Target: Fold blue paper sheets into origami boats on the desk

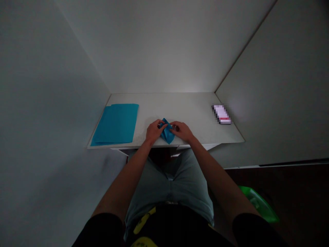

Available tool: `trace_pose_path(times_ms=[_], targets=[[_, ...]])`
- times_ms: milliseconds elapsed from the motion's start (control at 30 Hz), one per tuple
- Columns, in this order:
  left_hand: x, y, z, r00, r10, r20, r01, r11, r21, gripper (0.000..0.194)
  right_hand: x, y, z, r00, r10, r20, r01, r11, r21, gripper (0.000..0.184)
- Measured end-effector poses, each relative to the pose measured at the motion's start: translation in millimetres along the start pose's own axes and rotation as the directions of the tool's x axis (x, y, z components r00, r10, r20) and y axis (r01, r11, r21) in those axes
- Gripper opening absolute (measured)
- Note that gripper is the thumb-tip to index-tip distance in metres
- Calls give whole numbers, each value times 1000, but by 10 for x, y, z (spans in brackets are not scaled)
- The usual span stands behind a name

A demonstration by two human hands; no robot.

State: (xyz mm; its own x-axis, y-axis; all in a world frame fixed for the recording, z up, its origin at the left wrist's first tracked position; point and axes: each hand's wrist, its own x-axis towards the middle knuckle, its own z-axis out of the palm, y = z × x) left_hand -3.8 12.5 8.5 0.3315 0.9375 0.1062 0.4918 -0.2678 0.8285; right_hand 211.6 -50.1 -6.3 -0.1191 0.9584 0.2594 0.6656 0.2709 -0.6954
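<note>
A small piece of folded blue paper [168,136] is held between my two hands, just above the front edge of the white desk [177,104]. My left hand [154,131] pinches its left side, thumb against fingers. On the other side, my right hand [182,131] grips the paper's upper right part with thumb and fingertips. The paper has pointed corners at its top and bottom. My fingers cover parts of its folds.
A stack of blue paper sheets [117,123] lies at the desk's left end. At the right end is a phone [221,114], blurred by pixels. Walls enclose the desk on the left, back and right. A green plastic container [262,206] stands on the floor at lower right.
</note>
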Motion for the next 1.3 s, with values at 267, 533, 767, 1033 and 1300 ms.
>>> trace_pose_path(times_ms=[267,533,767,1033,1300], targets=[[-24,-19,22,995,67,-77,-67,998,4,21,-12,-55,-19,999,-32,22,32,999,17,36],[17,-69,49,995,65,-80,-67,998,-16,13,-16,-47,9,999,-9,33,9,1000,-5,33],[71,-102,6,990,18,-138,-51,968,-245,10,29,18,46,995,82,-52,-85,995,-54,10],[129,-137,-148,983,-95,-159,18,904,-427,18,49,61,36,984,163,-75,-145,969,199,25],[56,-124,-29,994,-43,-105,-2,918,-396,19,30,40,3,964,200,-175,-148,951,273,28]])
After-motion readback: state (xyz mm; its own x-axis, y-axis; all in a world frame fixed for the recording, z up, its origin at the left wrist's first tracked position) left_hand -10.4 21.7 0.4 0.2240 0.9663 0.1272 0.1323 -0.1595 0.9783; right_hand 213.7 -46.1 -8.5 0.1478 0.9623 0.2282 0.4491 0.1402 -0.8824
